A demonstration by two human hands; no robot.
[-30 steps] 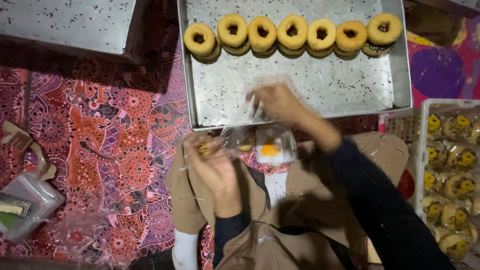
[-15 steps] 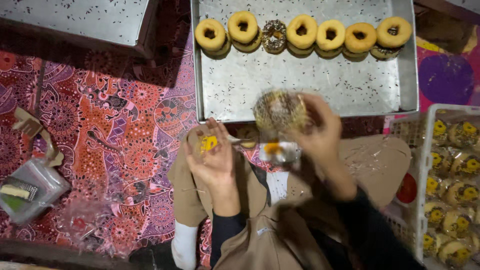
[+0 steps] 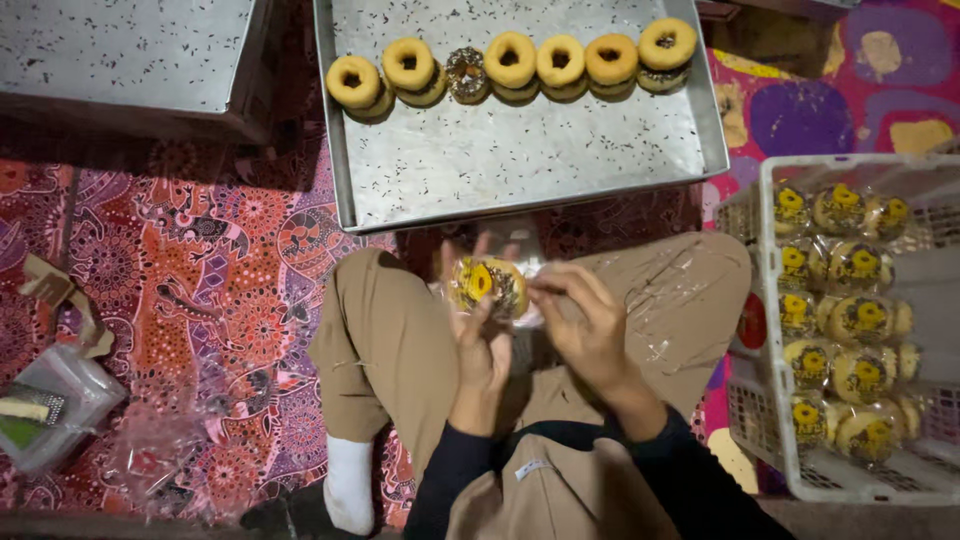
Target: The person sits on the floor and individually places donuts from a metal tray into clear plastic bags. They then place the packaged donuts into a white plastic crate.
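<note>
Over my lap, my left hand [image 3: 479, 345] holds a clear plastic bag [image 3: 497, 260] with a sprinkle-topped doughnut [image 3: 487, 286] inside; a yellow sticker shows on the bag. My right hand [image 3: 583, 320] pinches the bag's right side beside the doughnut. Ahead of my knees lies a metal tray [image 3: 520, 160] dusted with sprinkles. A row of several ring doughnuts [image 3: 512, 58] lines its far edge, one of them [image 3: 465, 72] coated in sprinkles.
A white plastic crate [image 3: 790, 420] at my right holds several bagged doughnuts with yellow stickers. A second metal tray [image 3: 130, 50] sits upside down at the far left. Loose clear bags [image 3: 160, 450] and a small packet [image 3: 45, 410] lie on the patterned red mat at my left.
My right hand took a sprinkled doughnut off the tray and brought it down to my lap. It now sits inside the bag, held by both hands.
</note>
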